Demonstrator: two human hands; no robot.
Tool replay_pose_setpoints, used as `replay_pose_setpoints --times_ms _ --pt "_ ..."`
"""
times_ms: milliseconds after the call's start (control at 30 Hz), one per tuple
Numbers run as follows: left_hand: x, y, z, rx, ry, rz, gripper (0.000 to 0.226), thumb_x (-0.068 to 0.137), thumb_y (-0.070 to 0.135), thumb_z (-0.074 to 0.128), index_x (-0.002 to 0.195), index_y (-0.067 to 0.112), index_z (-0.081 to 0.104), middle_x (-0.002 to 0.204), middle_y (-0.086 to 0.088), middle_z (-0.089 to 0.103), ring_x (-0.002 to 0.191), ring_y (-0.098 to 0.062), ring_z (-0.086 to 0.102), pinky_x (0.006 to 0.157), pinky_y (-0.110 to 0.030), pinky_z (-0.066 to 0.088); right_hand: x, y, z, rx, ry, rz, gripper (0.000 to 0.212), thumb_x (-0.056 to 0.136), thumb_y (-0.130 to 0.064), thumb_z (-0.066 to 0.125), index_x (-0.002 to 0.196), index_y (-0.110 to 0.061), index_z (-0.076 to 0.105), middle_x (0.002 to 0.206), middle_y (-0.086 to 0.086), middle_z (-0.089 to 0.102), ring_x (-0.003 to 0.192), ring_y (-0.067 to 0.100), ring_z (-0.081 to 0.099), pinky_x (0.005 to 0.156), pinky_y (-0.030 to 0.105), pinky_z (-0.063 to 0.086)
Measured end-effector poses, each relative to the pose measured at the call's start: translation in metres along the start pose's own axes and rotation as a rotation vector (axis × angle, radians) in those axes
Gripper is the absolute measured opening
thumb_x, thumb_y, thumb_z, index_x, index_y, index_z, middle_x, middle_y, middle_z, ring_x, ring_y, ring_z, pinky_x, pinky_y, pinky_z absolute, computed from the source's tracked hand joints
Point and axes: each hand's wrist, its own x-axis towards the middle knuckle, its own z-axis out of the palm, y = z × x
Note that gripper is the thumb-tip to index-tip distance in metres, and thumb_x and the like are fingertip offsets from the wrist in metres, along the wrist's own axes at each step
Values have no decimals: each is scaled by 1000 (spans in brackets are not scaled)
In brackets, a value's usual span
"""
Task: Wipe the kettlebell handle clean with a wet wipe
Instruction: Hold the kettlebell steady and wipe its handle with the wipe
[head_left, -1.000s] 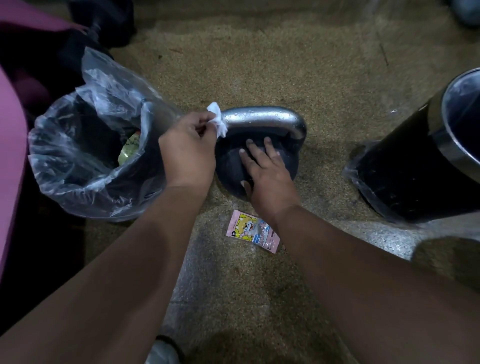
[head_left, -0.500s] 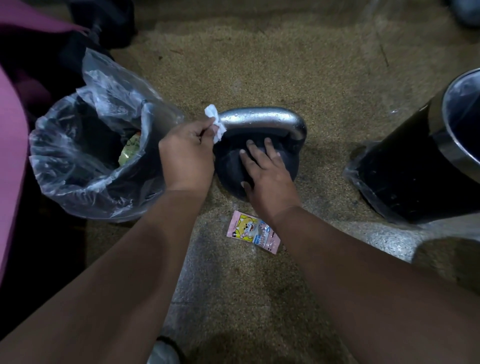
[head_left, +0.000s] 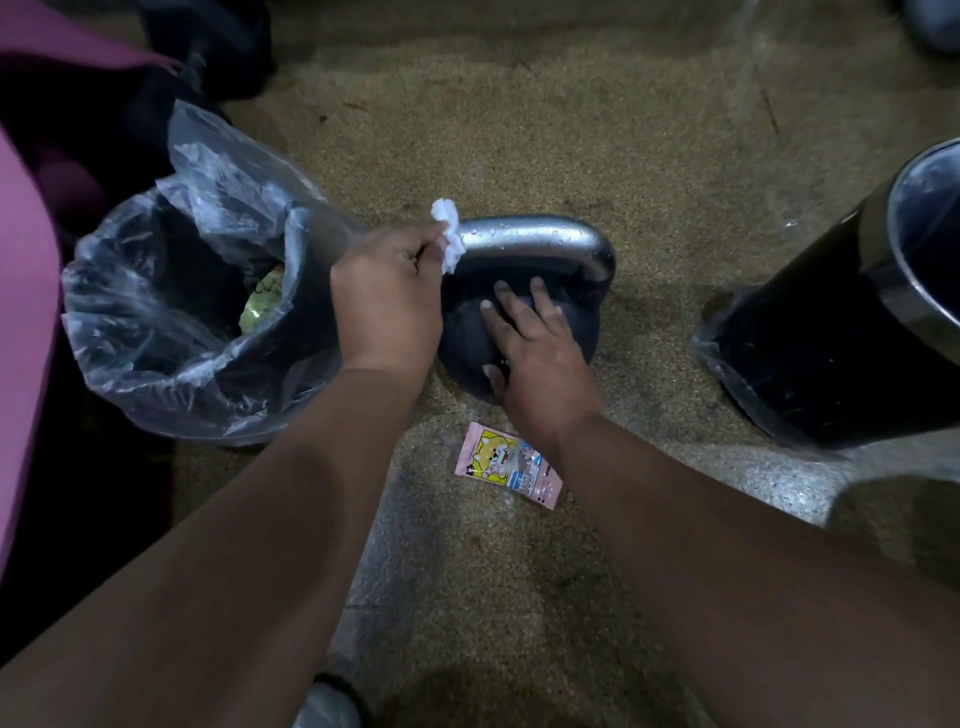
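A dark kettlebell (head_left: 467, 338) stands on the speckled floor, its silver handle (head_left: 540, 240) beaded with droplets. My left hand (head_left: 387, 296) pinches a crumpled white wet wipe (head_left: 449, 234) against the handle's left end. My right hand (head_left: 530, 348) lies flat on the kettlebell's dark body, fingers straight and spread. A pink wipe packet (head_left: 509, 465) lies on the floor just in front of the kettlebell.
A black bin lined with a clear plastic bag (head_left: 171, 322) stands close on the left, some rubbish inside. Another black bin with a metal rim (head_left: 857, 332) stands on the right. Pink fabric (head_left: 21, 312) fills the far left edge. A shoe toe (head_left: 327, 706) shows at the bottom.
My left hand has shifted the wipe slightly along the left end of the handle. The right hand stays flat on the kettlebell body.
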Motion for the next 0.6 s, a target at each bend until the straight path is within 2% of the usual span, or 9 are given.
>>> replay_pose_setpoints --times_ms 133,300,433,600 --pt "10 -4 1 2 -6 -52 21 91 21 62 105 17 77 105 5 75 99 -10 68 93 -32 52 0 0 1 6 -10 2 65 91 -30 57 149 -17 33 159 0 19 148 31 6 118 44 20" --pt "-3 1 0 19 -10 81 18 88 12 66 101 12 77 99 -1 75 94 -14 67 91 -29 51 0 0 0 -7 -12 5 64 92 -32 56 150 -18 32 159 0 19 148 31 5 118 45 20" --pt "9 -4 1 -9 -9 -4 19 90 18 64 103 16 77 102 4 75 96 -10 68 92 -31 52 0 0 1 -4 -11 -1 64 92 -32 56 150 -17 32 159 1 19 148 32 5 118 45 19" --pt "-8 2 0 24 14 64 18 87 13 67 101 15 78 97 1 73 93 -11 64 91 -18 47 -1 -2 -4 -12 -2 -6 64 91 -31 57 149 -16 34 158 3 22 147 32 8 118 44 20"
